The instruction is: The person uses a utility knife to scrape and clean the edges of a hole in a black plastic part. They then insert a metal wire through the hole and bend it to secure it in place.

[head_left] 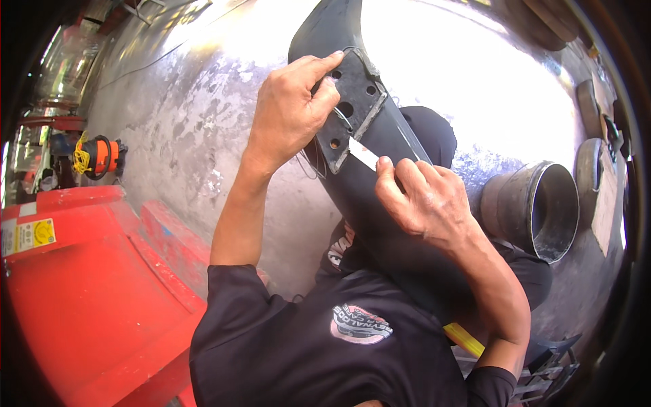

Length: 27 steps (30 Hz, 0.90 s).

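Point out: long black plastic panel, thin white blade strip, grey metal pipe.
long black plastic panel (380, 203), head view, bare middle.
thin white blade strip (363, 153), head view, mid-length.
grey metal pipe (510, 201), head view, outer wall.

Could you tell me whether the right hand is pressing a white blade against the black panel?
Yes, the right hand holds a white blade against the black panel.

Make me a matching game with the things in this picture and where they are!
Things:
1. left hand
2. right hand
3. grey pipe
4. red machine

Places:
A. lying on the ground at the right
B. at the left edge of the picture
C. gripping the flat bracket with holes on the black panel
D. pressing a white blade against the bracket's lower edge

Pairs: 1-C, 2-D, 3-A, 4-B
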Tool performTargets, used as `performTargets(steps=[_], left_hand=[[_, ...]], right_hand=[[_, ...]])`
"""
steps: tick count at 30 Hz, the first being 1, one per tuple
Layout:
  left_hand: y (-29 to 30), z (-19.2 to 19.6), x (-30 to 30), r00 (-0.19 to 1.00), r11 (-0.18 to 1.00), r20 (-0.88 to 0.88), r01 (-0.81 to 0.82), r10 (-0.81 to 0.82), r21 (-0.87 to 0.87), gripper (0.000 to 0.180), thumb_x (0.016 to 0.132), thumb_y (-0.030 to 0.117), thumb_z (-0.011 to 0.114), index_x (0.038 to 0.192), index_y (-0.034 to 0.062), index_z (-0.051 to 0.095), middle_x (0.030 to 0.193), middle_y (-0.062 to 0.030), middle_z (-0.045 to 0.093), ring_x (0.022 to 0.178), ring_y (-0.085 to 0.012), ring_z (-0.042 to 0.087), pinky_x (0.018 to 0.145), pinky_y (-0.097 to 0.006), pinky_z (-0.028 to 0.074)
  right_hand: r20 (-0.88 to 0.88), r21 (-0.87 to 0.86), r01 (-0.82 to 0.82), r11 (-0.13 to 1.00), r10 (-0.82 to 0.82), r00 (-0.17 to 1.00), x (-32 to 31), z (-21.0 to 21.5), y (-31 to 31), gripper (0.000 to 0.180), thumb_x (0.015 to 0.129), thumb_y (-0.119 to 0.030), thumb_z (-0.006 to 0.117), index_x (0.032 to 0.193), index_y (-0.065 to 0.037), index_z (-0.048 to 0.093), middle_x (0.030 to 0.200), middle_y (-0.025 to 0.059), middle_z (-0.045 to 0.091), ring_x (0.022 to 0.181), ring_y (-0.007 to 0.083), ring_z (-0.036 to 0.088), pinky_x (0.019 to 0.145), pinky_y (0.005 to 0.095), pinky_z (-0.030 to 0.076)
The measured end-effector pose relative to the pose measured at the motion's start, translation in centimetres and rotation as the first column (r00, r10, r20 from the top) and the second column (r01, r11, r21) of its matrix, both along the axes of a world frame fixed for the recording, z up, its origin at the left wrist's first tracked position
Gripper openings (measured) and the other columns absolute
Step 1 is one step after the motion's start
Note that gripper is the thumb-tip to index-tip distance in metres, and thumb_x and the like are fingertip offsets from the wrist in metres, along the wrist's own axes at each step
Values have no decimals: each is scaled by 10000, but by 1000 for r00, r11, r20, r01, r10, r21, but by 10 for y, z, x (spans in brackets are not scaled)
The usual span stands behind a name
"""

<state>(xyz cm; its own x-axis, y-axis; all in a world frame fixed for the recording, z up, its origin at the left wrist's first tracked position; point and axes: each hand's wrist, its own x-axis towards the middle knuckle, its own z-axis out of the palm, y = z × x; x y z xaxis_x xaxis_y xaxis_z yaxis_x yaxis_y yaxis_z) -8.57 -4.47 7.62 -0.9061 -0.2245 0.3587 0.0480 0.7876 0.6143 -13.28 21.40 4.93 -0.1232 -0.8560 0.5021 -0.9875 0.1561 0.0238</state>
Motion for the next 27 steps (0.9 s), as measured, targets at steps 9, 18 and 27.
performTargets(steps=[9, 18, 27], left_hand=[[0, -1, -6, 1000, 1000, -12, 15, -15, -7, 411, 987, 37, 601, 1362, -58, 737, 1022, -157, 761, 783, -184, 663, 754, -324, 545], [0, -5, -7, 999, 999, -34, 32, -32, -21, 418, 990, 35, 578, 1368, -64, 726, 970, -166, 725, 771, -204, 659, 749, -342, 542], [2, -7, -4, 998, 999, -58, 18, -21, -39, 415, 984, 32, 567, 1355, -59, 729, 995, -189, 728, 805, -274, 691, 780, -368, 558]], right_hand=[[6, 56, 67, 996, -67, 998, 8, 3, 0, 357, 786, -166, 712, 1097, 10, 723, 777, 46, 586, 636, 157, 611, 526, 300, 492], [11, 4, 129, 992, -129, 992, 17, -4, -8, 349, 791, -139, 701, 1088, 43, 720, 746, 50, 572, 608, 152, 597, 502, 300, 451], [2, -77, 250, 965, -251, 968, 32, -5, -22, 119, 879, -38, 730, 975, 25, 698, 671, 11, 531, 528, 113, 549, 444, 268, 416]])
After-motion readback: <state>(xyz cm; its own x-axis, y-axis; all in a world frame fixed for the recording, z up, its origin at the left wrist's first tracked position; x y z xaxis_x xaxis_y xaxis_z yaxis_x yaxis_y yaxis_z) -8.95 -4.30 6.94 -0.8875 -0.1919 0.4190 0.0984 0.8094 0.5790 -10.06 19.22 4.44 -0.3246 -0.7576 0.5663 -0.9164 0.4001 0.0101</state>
